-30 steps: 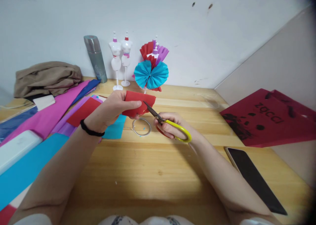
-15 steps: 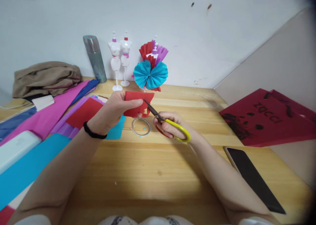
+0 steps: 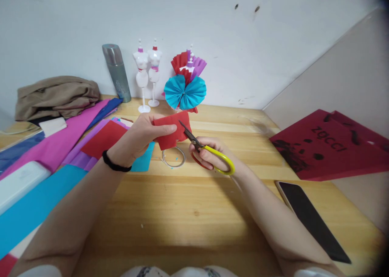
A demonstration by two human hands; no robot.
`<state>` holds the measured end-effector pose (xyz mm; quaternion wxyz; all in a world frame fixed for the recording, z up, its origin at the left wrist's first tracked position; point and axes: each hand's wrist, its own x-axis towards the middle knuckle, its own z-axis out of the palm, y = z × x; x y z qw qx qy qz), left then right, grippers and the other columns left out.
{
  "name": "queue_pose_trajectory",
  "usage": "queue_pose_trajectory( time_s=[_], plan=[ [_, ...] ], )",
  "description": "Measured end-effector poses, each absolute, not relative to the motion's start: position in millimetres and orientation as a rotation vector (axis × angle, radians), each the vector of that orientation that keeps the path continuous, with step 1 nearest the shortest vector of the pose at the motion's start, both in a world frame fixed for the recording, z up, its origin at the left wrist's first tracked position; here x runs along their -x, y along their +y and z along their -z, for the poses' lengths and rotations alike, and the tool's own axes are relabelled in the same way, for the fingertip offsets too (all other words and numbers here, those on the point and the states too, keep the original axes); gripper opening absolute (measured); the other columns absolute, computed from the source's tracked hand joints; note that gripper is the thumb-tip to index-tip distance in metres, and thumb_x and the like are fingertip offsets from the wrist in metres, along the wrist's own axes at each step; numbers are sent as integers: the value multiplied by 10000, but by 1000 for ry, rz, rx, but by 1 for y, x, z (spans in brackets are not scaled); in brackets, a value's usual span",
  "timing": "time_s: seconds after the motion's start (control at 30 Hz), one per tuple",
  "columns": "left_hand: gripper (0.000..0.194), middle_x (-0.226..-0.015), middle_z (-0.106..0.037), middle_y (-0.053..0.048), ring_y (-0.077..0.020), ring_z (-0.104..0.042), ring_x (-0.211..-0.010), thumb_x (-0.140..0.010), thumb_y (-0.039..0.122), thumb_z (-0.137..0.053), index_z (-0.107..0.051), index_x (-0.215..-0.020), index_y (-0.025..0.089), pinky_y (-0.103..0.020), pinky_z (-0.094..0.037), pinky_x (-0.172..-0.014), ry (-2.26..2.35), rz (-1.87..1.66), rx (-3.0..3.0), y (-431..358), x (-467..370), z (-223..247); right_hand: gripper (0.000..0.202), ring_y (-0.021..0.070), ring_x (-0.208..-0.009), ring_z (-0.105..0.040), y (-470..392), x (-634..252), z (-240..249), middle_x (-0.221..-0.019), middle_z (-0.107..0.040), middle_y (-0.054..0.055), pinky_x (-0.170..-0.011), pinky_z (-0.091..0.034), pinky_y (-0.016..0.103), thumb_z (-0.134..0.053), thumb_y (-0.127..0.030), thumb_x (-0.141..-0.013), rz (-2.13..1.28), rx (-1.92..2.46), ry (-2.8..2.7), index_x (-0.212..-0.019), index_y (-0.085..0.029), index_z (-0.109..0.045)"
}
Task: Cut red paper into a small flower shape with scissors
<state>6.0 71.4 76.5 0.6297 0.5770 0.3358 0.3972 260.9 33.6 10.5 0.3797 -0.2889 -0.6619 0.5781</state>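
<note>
Between its thumb and fingers my left hand pinches a red piece of paper above the table. My right hand holds scissors with yellow and red handles. Their dark blades point up and left and lie at the right part of the red paper; how far they are parted is hard to tell. Just below the paper, a thin ring lies on the wooden table with tiny scraps in it. A blue sheet lies under my left wrist.
Two white mannequins and one dressed in pleated blue, red and purple paper stand behind, beside a bottle. Coloured sheets and brown cloth lie left. A red bag and a phone are right.
The red paper has turned slightly in my left hand, its lower edge now further down. The scissor tips show in front of the paper, a little further right. My right hand has barely moved.
</note>
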Motion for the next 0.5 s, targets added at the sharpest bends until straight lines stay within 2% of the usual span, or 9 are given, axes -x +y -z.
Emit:
queue_pose_trajectory(
  time_s=[0.13,0.33,0.5],
  plan=[
    [321,-648,-750,-37,-139,-595,-581,-639,396,-1027,-806,-681,167,-262,-467,-560,765,-902,-1313,71,-7,-77,519,62,-403,-316,34,-260,-10,-574,-475,-119,-404,-240,216,-778,-711,-972,-1465,728,-1693,-1040,-209,-669],
    [368,-736,-805,-76,-189,-703,-668,-634,435,-1043,-830,-735,152,-290,-569,-633,769,-855,-1325,72,-7,-78,509,67,-400,-318,34,-259,-10,-565,-463,-124,-404,-237,225,-771,-706,-983,-1451,706,-1683,-1044,-211,-668],
    [372,-768,-828,-86,-181,-709,-653,-624,432,-1048,-832,-727,147,-282,-586,-635,758,-833,-1321,74,-6,-76,506,65,-398,-317,34,-258,-10,-547,-455,-130,-401,-234,221,-768,-698,-994,-1445,679,-1676,-1048,-205,-667]
  ],
)
